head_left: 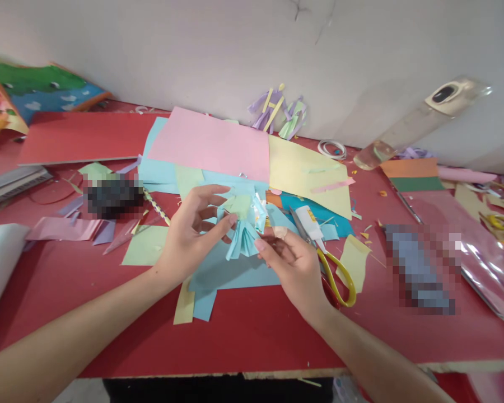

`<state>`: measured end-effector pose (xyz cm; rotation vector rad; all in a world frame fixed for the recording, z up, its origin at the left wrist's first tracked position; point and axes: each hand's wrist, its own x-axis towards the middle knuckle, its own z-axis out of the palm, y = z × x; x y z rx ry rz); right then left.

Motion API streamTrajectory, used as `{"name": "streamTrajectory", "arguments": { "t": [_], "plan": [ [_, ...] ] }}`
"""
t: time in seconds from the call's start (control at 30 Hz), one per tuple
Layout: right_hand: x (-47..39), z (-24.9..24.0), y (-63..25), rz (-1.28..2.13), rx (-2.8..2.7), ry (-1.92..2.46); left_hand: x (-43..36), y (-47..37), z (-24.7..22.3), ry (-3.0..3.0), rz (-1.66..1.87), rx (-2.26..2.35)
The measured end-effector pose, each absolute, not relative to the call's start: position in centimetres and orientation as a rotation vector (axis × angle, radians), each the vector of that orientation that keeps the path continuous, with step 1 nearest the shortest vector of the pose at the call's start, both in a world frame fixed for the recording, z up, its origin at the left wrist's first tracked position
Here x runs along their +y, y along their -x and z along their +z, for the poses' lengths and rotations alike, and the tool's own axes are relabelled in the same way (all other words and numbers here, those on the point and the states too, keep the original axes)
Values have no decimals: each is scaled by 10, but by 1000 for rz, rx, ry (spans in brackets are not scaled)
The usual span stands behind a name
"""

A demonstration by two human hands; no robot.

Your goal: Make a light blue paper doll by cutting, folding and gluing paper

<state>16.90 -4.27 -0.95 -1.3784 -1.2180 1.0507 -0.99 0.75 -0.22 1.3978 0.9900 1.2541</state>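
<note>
A small folded paper figure (242, 239) with a pleated light-blue skirt and a pale green top is between my hands, above a blue paper sheet (235, 274). My left hand (201, 221) curls around its left side, thumb and fingers closed on the green and blue part. With thumb and forefinger, my right hand (289, 252) pinches the right side of the figure near the skirt. Just beyond my right hand lie a white glue bottle (308, 221) and scissors (340, 280) with a yellow handle, partly hidden by that hand.
Pink (214, 143) and yellow (306, 173) paper sheets lie behind my hands. Two finished-looking paper figures (273, 109) lean on the wall. A clear bottle (415, 126) tilts against the wall at right. Paper scraps (145, 246) are scattered across the red table (151, 336).
</note>
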Motion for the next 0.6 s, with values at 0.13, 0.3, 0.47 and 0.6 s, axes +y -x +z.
{"name": "streamTrajectory", "arguments": {
  "t": [0.13,0.3,0.47,0.6],
  "plan": [
    [-43,-9,-169,1110,-1183,1365,8,11,-4,-1436,1244,954],
    [-45,-9,-170,1078,-1248,1367,4,9,-6,-1541,1235,920],
    [-46,-9,-168,1058,-1236,1378,-3,6,-7,-1652,1244,884],
    [-46,-8,-167,1093,-1219,1337,-5,5,-8,-1719,1257,916]
  ]
}}
